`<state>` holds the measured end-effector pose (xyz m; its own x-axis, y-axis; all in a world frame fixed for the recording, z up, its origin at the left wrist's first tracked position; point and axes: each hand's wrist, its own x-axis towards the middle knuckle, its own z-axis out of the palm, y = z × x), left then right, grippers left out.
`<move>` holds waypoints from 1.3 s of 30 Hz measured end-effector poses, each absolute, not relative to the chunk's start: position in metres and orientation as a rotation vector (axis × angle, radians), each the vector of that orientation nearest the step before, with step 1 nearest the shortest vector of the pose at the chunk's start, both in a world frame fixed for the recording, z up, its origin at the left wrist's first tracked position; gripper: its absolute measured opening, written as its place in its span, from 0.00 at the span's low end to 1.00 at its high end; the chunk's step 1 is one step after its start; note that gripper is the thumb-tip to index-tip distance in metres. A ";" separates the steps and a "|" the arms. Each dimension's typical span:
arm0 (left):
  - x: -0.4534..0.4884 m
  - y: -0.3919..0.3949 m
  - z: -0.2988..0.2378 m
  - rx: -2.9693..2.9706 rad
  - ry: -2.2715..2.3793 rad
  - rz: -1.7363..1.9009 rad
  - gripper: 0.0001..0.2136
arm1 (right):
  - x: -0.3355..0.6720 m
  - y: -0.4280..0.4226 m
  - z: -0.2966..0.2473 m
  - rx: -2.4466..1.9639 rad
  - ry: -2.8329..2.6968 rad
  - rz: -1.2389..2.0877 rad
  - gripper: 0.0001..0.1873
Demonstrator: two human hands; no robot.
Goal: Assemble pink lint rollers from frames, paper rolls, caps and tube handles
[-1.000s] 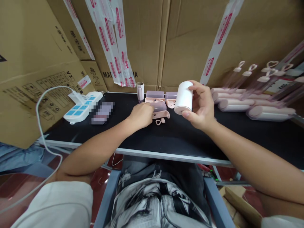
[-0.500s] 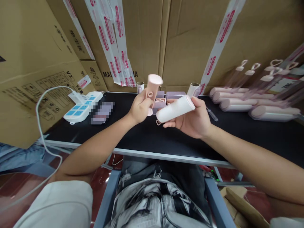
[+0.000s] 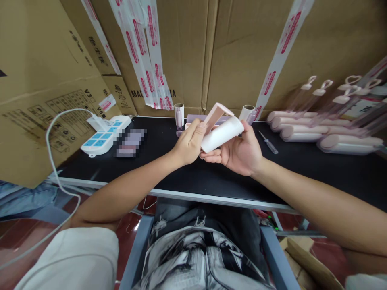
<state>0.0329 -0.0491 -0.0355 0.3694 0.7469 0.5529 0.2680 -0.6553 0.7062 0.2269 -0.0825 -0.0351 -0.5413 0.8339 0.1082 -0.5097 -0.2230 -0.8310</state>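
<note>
A black tabletop (image 3: 169, 177) runs across the view, backed by stacked cardboard boxes (image 3: 248, 44) hung with strips of red-printed white tape (image 3: 145, 52). At the far left lies a white power strip (image 3: 104, 135) with blue sockets, its cable (image 3: 47, 139) looping off the edge; a blurred patch (image 3: 130, 142) sits just beside it. Two short cardboard tubes (image 3: 179, 112) stand upright near the back. A small screwdriver (image 3: 267, 141) lies flat, and pink-and-white rollers (image 3: 302, 131) lie in a row on the right
</note>
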 end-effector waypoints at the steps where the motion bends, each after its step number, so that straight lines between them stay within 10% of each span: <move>1: 0.034 -0.051 -0.035 2.099 0.892 1.246 0.26 | 0.226 -0.082 -0.036 -0.461 -1.088 1.886 0.44; 18: 0.026 -0.043 -0.026 2.807 0.445 1.545 0.31 | 0.224 -0.089 -0.031 -0.660 -1.149 1.860 0.28; 39: 0.024 -0.064 -0.013 3.160 0.607 1.433 0.20 | 0.216 -0.103 -0.032 -0.748 -1.193 2.068 0.37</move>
